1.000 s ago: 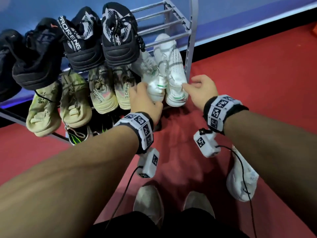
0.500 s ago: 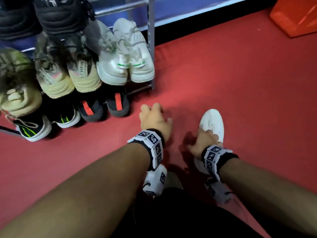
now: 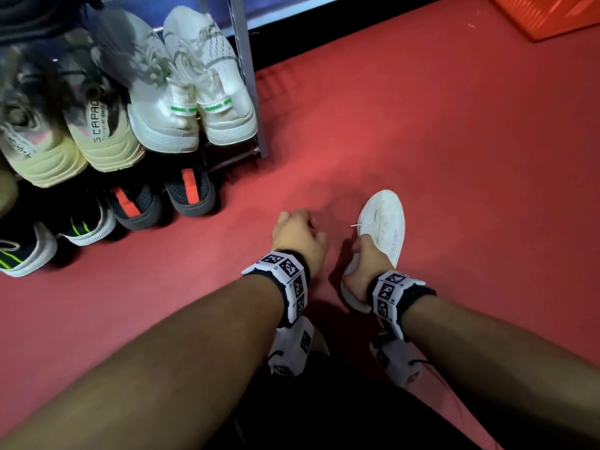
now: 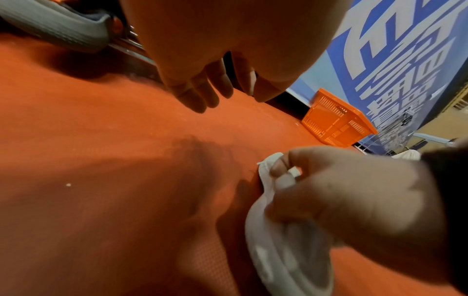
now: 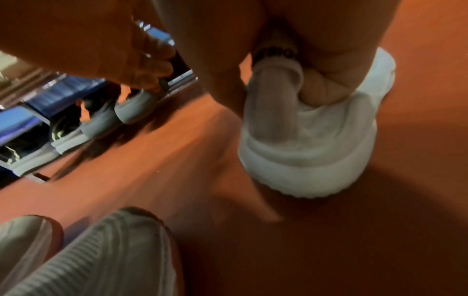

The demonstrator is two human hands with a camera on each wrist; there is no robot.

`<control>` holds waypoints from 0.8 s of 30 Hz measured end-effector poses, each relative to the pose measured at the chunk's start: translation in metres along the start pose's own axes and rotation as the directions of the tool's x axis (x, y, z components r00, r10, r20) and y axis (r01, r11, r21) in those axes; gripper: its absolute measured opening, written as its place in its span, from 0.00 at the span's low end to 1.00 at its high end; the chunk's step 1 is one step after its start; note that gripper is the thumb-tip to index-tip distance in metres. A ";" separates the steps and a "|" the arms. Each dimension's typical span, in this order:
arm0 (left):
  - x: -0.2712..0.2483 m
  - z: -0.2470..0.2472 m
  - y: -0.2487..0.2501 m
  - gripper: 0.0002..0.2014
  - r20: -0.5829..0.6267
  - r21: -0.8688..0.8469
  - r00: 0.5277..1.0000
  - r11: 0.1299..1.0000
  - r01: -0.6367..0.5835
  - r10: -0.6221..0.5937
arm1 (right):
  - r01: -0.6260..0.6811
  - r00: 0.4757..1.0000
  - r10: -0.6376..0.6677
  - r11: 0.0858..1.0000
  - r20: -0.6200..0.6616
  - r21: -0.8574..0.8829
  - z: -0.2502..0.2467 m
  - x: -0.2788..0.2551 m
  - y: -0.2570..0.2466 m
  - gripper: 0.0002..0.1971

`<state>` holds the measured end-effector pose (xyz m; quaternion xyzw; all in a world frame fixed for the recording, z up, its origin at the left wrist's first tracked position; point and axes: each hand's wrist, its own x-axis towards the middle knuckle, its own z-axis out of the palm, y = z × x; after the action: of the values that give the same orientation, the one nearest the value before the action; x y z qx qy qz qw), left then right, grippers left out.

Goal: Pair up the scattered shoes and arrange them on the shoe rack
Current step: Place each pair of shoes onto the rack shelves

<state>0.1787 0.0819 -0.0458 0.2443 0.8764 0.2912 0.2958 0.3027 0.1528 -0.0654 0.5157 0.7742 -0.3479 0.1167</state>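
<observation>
A white sneaker [image 3: 384, 222] lies on the red floor to the right of the shoe rack [image 3: 247, 76]. My right hand [image 3: 365, 264] grips it at the collar, fingers curled inside the opening [image 5: 316, 90]. In the left wrist view the same hand [image 4: 329, 190] pinches the shoe's [image 4: 286, 250] upper. My left hand [image 3: 298, 235] hovers over the floor just left of the sneaker, fingers loosely bent and holding nothing [image 4: 202, 94]. The rack holds paired shoes: white ones with green tabs [image 3: 207, 92], beige ones [image 3: 97, 134], and dark ones with red stripes [image 3: 188, 190] on the bottom.
An orange plastic basket [image 3: 552, 14] stands at the far right by the blue wall [image 4: 405, 60]. My own grey shoes [image 5: 101, 260] are close below my arms. Red floor spreads to the right of the rack.
Both hands left the white pair on the rack and dropped to the floor. My right hand took hold of the loose white sneaker; the left came down beside it.
</observation>
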 end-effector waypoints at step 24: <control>-0.004 -0.023 -0.039 0.35 0.147 -0.394 0.980 0.901 0.183 -0.135 | 0.332 0.934 -0.353 0.807 -0.053 0.488 -0.015 0.032 -0.093 0.21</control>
<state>0.1565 0.0430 -0.0546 0.1217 0.7953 0.4267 0.4131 0.2091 0.1649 -0.0323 0.3732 0.7382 -0.5579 -0.0668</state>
